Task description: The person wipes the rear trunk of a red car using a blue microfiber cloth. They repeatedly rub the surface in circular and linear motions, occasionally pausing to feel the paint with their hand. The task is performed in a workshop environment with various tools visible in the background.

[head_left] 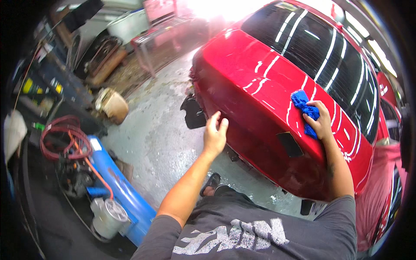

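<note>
A glossy red car (pixel 242 60) stands with its rear end toward me, its body running up and to the right. My right hand (pixel 320 119) is wrapped round a bunched blue microfiber cloth (pixel 299 99) and presses it on the upper surface of the trunk lid, below the dark rear window (pixel 320 56). My left hand (pixel 215 134) hangs in the air beside the car's left rear corner, thumb and fingers apart, with nothing in it. A dark, roughly square patch (pixel 289 144) shows on the rear face of the trunk, below the cloth.
A blue air compressor tank (pixel 125 190) with a grey motor (pixel 109 216) lies at the lower left, near a coiled red hose (pixel 60 136). A stained plastic jug (pixel 112 105) and a metal stand (pixel 151 39) are farther off. Pink sheeting (pixel 381 173) hangs at the right.
</note>
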{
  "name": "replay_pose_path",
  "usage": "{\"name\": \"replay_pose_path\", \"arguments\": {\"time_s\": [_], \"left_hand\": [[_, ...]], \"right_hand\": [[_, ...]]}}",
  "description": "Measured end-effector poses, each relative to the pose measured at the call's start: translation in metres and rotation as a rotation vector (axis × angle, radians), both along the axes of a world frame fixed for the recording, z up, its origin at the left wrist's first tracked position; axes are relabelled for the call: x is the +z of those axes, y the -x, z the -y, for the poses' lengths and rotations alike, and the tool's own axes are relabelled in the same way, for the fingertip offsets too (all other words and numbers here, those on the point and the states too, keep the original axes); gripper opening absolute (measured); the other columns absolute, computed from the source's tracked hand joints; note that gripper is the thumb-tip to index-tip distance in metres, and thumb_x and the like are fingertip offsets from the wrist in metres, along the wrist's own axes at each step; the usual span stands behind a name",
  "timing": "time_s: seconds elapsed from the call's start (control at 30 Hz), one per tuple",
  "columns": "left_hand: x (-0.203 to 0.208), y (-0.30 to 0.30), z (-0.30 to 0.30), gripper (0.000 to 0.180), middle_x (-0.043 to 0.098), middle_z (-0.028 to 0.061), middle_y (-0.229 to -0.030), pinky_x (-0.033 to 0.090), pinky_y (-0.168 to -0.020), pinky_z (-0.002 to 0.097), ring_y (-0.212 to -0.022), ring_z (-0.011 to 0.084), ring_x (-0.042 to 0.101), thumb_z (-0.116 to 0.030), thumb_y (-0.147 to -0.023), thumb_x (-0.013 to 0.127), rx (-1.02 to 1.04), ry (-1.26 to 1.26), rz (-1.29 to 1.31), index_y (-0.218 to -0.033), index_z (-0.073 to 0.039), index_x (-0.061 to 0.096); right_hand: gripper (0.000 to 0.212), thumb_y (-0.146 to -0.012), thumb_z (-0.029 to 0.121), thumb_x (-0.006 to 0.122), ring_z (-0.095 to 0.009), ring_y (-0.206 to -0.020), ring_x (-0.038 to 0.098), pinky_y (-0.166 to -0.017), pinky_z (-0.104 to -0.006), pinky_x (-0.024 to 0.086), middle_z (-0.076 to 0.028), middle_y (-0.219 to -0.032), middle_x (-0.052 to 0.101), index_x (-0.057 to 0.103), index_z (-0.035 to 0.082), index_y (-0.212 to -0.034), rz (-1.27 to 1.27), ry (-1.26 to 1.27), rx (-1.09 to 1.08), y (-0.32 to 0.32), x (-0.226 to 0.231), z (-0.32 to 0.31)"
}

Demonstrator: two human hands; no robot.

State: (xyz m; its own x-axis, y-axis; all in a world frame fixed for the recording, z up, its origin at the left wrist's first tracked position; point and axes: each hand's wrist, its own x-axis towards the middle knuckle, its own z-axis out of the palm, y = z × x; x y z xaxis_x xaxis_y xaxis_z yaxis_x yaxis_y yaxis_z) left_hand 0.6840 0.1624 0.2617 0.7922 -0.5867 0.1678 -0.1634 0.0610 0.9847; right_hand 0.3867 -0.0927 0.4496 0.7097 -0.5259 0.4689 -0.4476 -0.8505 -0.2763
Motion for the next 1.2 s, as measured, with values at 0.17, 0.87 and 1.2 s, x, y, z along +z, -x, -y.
{"name": "replay_pose_path", "arguments": {"time_s": [0.17, 0.87, 1.2], "left_hand": [[0.067, -0.065, 0.017, 0.034, 0.072, 0.0148, -0.130, 0.054, -0.102, 0.0394, -0.118, 0.0279, 0.070, -0.025, -0.101, 0.073, -0.114, 0.016, 0.244, -0.128, -0.005, 0.075], [0.196, -0.012, 0.252, 0.105, 0.028, 0.0269, -0.173, 0.018, -0.120, 0.0829, -0.160, 0.0579, 0.015, -0.070, -0.072, 0.085, -0.946, 0.239, 1.127, -0.162, -0.030, 0.049], [0.162, -0.059, 0.264, 0.084, 0.061, 0.0246, -0.143, 0.026, -0.126, 0.0673, -0.144, 0.0437, 0.052, -0.064, -0.076, 0.083, -1.349, 0.161, 0.987, -0.142, -0.014, 0.066]], "right_hand": [[0.056, -0.079, 0.032, 0.080, -0.037, -0.122, 0.062, -0.108, -0.0488, 0.047, -0.017, -0.125, 0.069, 0.067, 0.007, -0.127, -0.007, 0.069, -0.033, -0.005, 0.008, -0.008], [0.052, -0.108, 0.022, 0.067, -0.028, -0.144, 0.049, -0.122, -0.0447, 0.038, -0.021, -0.154, 0.053, 0.050, -0.003, -0.152, 0.988, 0.274, -1.220, 0.003, -0.089, -0.147], [0.074, -0.113, 0.041, 0.051, -0.031, -0.151, 0.043, -0.121, -0.0478, 0.038, -0.018, -0.168, 0.038, 0.026, -0.001, -0.169, 1.466, -0.097, -1.295, -0.121, -0.162, -0.146]]}}
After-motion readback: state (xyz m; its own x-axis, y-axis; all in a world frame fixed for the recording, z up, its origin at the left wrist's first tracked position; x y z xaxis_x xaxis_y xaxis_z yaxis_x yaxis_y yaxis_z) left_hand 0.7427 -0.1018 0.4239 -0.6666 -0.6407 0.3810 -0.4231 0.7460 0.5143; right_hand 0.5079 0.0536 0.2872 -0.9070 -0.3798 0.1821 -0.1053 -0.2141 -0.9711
